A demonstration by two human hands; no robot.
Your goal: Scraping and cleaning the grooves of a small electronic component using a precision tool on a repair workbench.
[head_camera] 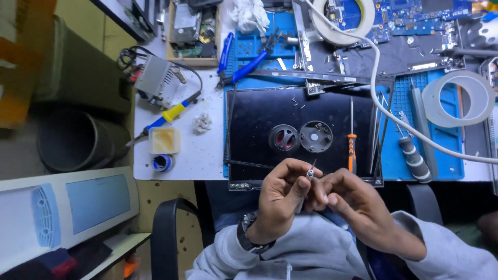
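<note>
Left hand (282, 199): raised above the lap at the near edge of the table (176, 155); grip narrow, fingers curled around the shaft of a small silver driver (310, 172), whose tip points up and away from the body. A dark wristwatch (249, 236) sits on this wrist.

Right hand (358, 202): just beside the left, fingertips meeting it at the driver; grip closed to a pinch at the tool's lower part. What exactly lies between these fingertips is too small to tell.

Small silver driver: held in the air between both hands, in front of the black laptop panel (306, 140), not touching it.

Black laptop panel: lies flat on a blue work mat (441, 150). On it rest two round fan parts, a dark fan housing with red inside (284, 138) and a grey round cover (316, 136), side by side and almost touching. A few tiny screws (296, 101) lie scattered further back on the panel.

Orange-handled screwdriver (352, 150): lies upright in the view on the panel's right part, near the right hand.

Grey-handled driver (415, 158): on the mat, right of the panel.

White cable (384, 103): crosses the mat diagonally.

Tape rolls (459, 98): far right.

Soldering iron, yellow and blue grip (168, 116): left of the panel, beside a small flux tin (165, 141).
</note>
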